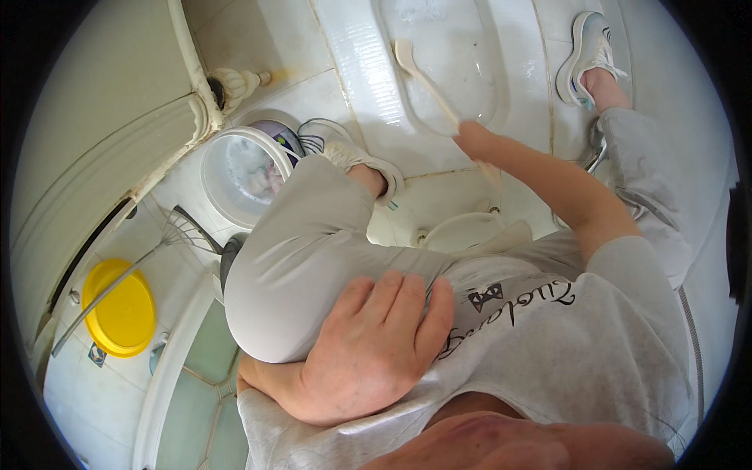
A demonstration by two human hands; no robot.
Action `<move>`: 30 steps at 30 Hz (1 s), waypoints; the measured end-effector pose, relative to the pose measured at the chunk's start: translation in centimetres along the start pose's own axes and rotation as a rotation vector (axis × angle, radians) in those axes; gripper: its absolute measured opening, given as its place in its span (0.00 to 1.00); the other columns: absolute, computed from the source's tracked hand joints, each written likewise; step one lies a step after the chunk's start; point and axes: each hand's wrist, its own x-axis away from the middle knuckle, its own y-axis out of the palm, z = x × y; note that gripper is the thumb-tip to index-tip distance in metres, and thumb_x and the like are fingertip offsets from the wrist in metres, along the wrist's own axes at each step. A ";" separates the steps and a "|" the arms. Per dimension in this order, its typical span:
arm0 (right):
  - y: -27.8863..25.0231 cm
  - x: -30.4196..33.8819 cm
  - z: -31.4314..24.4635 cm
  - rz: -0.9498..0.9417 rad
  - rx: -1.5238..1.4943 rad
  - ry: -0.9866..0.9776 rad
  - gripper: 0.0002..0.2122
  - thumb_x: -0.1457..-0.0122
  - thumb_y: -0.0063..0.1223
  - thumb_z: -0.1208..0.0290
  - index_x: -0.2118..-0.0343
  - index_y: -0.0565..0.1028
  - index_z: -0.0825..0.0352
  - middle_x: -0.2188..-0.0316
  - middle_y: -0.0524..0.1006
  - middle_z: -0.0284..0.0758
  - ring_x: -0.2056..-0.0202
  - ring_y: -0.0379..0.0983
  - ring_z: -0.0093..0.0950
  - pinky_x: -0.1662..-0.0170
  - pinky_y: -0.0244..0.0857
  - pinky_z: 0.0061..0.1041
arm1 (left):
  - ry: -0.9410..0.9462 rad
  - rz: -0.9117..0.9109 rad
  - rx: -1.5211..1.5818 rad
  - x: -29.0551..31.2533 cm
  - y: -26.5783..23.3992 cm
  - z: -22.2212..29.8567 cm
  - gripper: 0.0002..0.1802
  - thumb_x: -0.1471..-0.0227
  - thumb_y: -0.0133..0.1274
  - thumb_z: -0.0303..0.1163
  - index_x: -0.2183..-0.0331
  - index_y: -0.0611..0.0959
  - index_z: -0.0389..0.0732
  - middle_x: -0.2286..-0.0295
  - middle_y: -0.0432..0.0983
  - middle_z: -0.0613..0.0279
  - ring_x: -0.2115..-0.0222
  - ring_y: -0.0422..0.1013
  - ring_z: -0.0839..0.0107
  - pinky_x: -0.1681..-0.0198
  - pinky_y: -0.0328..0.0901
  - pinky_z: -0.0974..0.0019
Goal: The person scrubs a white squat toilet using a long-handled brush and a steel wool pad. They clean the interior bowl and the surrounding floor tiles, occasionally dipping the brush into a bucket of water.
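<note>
My right hand (478, 142) is closed around the handle of a long cream-coloured brush (429, 84). The brush slants up and left, with its head low in the white basin of a squat toilet (501, 117); its bristles cannot be made out. Behind the fist, the end of the handle shows blurred. My left hand (376, 337) lies flat on my grey-clad thigh, fingers stretched out and holding nothing.
A white bucket (213, 176) with sudsy water and cloth stands left of my left shoe (337, 145). A dark-lidded container is partly hidden behind it. Farther left are a yellow round lid (121, 309) and a long-handled wire tool (137, 262). A pipe fitting (239, 84) juts out beside the door.
</note>
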 end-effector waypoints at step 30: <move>-10.8 -4.0 -5.3 -0.318 -1.757 0.032 0.06 0.41 0.38 0.73 0.65 0.63 0.69 0.85 0.58 0.25 0.86 0.54 0.16 0.87 0.49 0.14 | -0.010 0.147 -0.027 1.7 0.9 -0.6 0.21 0.65 0.48 0.32 0.65 0.75 0.33 0.73 0.70 0.56 0.71 0.67 0.65 0.71 0.61 0.66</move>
